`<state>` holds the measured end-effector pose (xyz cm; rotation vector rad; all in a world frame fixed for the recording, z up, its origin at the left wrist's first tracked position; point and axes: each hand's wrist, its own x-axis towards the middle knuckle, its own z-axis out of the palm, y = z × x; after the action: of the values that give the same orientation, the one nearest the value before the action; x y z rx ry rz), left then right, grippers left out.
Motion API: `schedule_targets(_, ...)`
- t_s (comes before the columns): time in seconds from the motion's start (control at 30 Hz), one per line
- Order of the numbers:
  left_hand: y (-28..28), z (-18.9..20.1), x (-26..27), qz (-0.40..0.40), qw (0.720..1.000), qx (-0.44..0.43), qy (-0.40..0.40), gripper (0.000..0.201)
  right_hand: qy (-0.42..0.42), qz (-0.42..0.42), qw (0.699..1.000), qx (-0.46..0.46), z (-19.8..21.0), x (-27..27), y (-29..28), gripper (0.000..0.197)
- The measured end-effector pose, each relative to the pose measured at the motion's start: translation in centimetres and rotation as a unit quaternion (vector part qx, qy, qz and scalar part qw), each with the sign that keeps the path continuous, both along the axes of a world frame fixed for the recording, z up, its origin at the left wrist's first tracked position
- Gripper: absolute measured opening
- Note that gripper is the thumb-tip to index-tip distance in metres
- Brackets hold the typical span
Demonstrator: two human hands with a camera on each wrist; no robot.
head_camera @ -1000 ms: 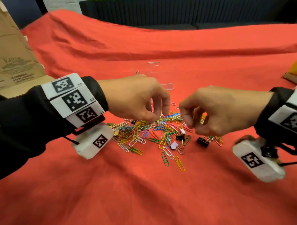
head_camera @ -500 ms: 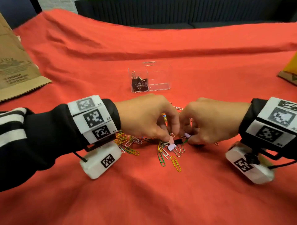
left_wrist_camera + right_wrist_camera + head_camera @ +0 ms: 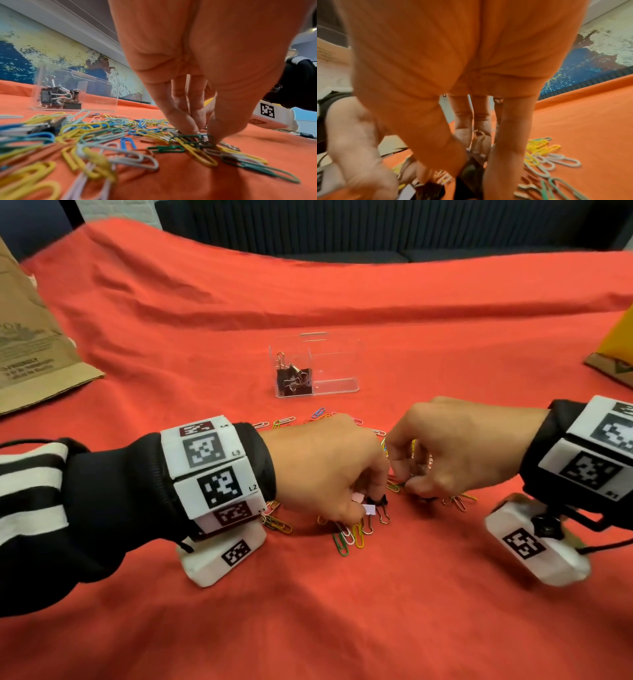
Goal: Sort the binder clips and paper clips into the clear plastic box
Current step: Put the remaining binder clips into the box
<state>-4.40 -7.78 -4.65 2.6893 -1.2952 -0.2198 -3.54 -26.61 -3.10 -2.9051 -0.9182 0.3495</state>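
Observation:
A pile of coloured paper clips with a few small binder clips in it lies on the red cloth, mostly under my hands. My left hand reaches down into the pile, thumb and forefinger pinching a small clip among the wires; a white binder clip lies just beside them. My right hand pinches a black binder clip by its body, silver handles up. The clear plastic box stands behind the pile, with several binder clips in its left compartment.
A brown paper bag lies at the far left and a yellow and brown object at the right edge. The red cloth is wrinkled behind the box. A few loose paper clips lie toward me.
Both hands have dropped from above the pile onto it and drawn together, fingertips now among the clips. The box, hidden behind the left hand a second ago, is in full view.

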Motion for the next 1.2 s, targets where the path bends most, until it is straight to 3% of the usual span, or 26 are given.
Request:
schedule_targets(0.13, 0.5, 0.0, 0.1, -0.004, 1.0, 0.005, 0.008, 0.023, 0.02, 0.001, 0.999, 0.026, 0.7, -0.1, 0.2, 0.012)
schedule_targets(0.4, 1.8, -0.2, 1.0, 0.01, 1.0, 0.021, -0.012, 0.014, 0.019, 0.006, 0.998, 0.063, 1.2, -0.3, 0.8, 0.014)
schedule_targets(0.5, 1.3, -0.5, 0.7, 0.02, 0.999, 0.023, -0.016, 0.046, 0.007, -0.005, 0.998, 0.059, 1.3, 0.1, 0.4, 0.012)
schedule_targets(0.57, 1.0, -0.8, 0.4, 0.019, 0.999, 0.043, -0.021, 0.054, -0.001, -0.007, 0.999, 0.048, 1.1, 0.2, 0.2, 0.011)
schedule_targets(0.73, 0.4, -0.8, 0.1, 0.039, 0.998, 0.045, -0.03, 0.019, 0.015, -0.009, 0.998, 0.061, 0.8, -0.2, 0.1, 0.013)
schedule_targets(0.9, 0.8, -0.4, -0.2, 0.068, 0.996, 0.042, -0.029, 0.018, 0.054, 0.021, 0.996, 0.066, -0.1, -1.1, 1.1, 0.018)
schedule_targets(1.03, 2.3, 0.0, 0.2, 0.111, 0.994, 0.01, -0.013, 0.013, 0.022, 0.048, 0.998, 0.034, -1.2, -1.5, 2.0, 0.031)
schedule_targets(1.2, 4.4, 0.3, 1.1, 0.156, 0.986, -0.06, 0.023, 0.01, 0.016, 0.062, 0.998, 0.019, -1.1, -1.7, 2.1, 0.029)
